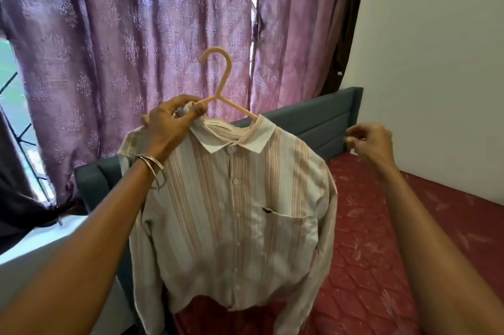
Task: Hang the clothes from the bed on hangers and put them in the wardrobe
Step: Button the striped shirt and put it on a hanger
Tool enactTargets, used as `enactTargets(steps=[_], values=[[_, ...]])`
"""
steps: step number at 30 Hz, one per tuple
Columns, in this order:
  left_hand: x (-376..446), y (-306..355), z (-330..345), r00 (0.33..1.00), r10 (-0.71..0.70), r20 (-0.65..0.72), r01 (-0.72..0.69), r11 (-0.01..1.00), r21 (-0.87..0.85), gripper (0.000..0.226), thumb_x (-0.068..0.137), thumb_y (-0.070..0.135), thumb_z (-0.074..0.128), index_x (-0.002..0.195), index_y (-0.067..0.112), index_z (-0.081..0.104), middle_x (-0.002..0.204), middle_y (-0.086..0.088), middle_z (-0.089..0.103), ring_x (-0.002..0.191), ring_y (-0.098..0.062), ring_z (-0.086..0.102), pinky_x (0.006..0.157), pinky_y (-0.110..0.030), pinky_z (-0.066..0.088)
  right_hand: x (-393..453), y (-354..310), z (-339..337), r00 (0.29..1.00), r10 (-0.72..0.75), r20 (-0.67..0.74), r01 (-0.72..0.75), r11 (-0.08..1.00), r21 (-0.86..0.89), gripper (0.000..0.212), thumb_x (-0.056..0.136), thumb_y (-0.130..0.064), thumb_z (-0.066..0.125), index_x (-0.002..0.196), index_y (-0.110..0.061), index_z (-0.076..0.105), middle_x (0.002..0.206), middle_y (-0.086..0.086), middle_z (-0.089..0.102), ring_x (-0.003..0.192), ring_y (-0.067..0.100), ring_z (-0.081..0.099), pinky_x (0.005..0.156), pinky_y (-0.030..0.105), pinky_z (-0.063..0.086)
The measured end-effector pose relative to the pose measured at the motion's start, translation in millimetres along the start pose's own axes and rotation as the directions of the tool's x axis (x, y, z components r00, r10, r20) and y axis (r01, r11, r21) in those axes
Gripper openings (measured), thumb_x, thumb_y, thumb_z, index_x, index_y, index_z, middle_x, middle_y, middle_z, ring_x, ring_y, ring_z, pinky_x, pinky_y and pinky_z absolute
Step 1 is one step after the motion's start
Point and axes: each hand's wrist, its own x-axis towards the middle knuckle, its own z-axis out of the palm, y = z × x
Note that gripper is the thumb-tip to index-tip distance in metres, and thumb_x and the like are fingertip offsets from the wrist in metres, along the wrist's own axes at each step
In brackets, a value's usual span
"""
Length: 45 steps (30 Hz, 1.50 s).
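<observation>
A pale striped button-up shirt (234, 214) hangs in the air on a peach plastic hanger (220, 80), buttoned, with its collar around the hanger's neck. My left hand (170, 123) grips the hanger's left arm together with the shirt's shoulder, holding both up over the bed (381, 252). My right hand (372, 143) hovers to the right of the shirt's shoulder, apart from it, fingers loosely curled with nothing clearly in them. The wardrobe is out of view.
Purple patterned curtains (136, 34) hang behind the shirt over a barred window (16, 105). A teal padded headboard (321, 119) runs along the bed's far side. A white wall (436, 61) borders the red quilted mattress on the right.
</observation>
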Motion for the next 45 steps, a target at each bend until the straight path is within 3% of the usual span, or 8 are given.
enactTargets(steps=[5,9,13,20,29,33,36,45], values=[[-13.7,-13.2,24.6,0.996,-0.083,-0.045,0.080,0.995,-0.052,0.006,0.078,0.042,0.072,0.077,0.036,0.070,0.074,0.003,0.068,0.067,-0.005,0.054,0.065,-0.029,0.045,-39.7,-74.4,42.3,0.995,-0.102,0.002,0.097,0.952,0.292,0.029,0.081,-0.037,0.074,0.074,-0.011,0.065,0.066,0.007,0.067,0.059,0.020,0.066,0.054,0.034,0.056],[-20.0,-13.6,36.2,0.995,-0.056,-0.080,0.057,0.998,0.013,0.007,0.078,0.035,0.073,0.079,0.029,0.071,0.073,0.006,0.066,0.070,-0.007,0.055,0.068,-0.029,0.046,-69.8,-101.5,98.5,0.996,-0.073,0.050,0.080,0.984,-0.161,0.058,0.073,-0.067,0.065,0.087,-0.012,0.053,0.082,0.008,0.064,0.076,0.030,0.060,0.062,0.038,0.047],[-19.4,-6.2,41.9,0.998,0.059,-0.010,-0.058,0.991,0.123,0.007,0.082,0.037,0.068,0.078,0.031,0.066,0.072,0.011,0.060,0.071,-0.011,0.054,0.062,-0.029,0.043,-66.8,-102.3,112.7,0.995,-0.062,-0.081,0.050,0.989,-0.142,0.039,0.090,-0.042,0.059,0.099,-0.005,0.051,0.095,0.017,0.065,0.087,0.039,0.060,0.065,0.035,0.038],[-24.3,-12.2,43.4,0.984,0.074,-0.164,-0.027,0.961,0.274,0.020,0.087,0.039,0.062,0.087,0.020,0.068,0.079,-0.005,0.058,0.073,-0.018,0.054,0.059,-0.027,0.036,-105.9,-112.9,135.9,0.855,-0.245,-0.457,0.335,0.934,0.126,0.008,0.083,-0.004,0.063,0.085,-0.004,0.055,0.058,0.007,0.055,0.047,0.023,0.052,0.046,0.034,0.038],[-28.6,-18.9,51.4,0.986,-0.090,-0.139,0.101,0.992,0.073,0.012,0.083,0.042,0.065,0.079,0.032,0.062,0.079,0.000,0.064,0.080,-0.021,0.061,0.072,-0.046,0.054,-92.4,-76.0,137.5,0.931,-0.340,0.135,0.287,0.908,0.305,0.009,0.094,-0.025,0.058,0.100,-0.020,0.053,0.063,-0.006,0.060,0.048,0.011,0.058,0.049,0.031,0.050],[-24.0,-17.9,49.9,0.988,-0.090,-0.126,0.099,0.993,0.066,0.018,0.084,0.047,0.062,0.083,0.029,0.064,0.071,-0.001,0.067,0.075,-0.023,0.063,0.072,-0.047,0.054,-60.6,-50.1,89.5,0.919,-0.323,-0.226,0.362,0.919,0.158,0.017,0.084,-0.033,0.071,0.093,-0.022,0.061,0.062,-0.008,0.058,0.053,0.009,0.056,0.053,0.030,0.049],[-18.7,-13.0,48.7,0.978,-0.093,-0.187,0.110,0.990,0.083,0.016,0.085,0.042,0.063,0.082,0.026,0.064,0.071,0.000,0.066,0.074,-0.024,0.062,0.068,-0.046,0.053,-36.2,-24.5,76.2,0.937,-0.348,0.031,0.348,0.926,-0.145,0.056,0.066,-0.048,0.081,0.111,-0.028,0.053,0.101,-0.003,0.060,0.092,0.018,0.056,0.076,0.037,0.046],[-12.6,-12.3,43.7,0.990,0.024,-0.136,-0.012,0.996,0.093,0.018,0.088,0.007,0.055,0.094,0.020,0.066,0.083,0.004,0.063,0.079,-0.015,0.059,0.076,-0.046,0.053,-8.1,-24.4,52.4,0.823,-0.470,0.319,0.502,0.865,-0.019,0.026,0.083,-0.001,0.069,0.109,-0.006,0.071,0.095,0.009,0.073,0.086,0.011,0.065,0.079,0.032,0.054]])
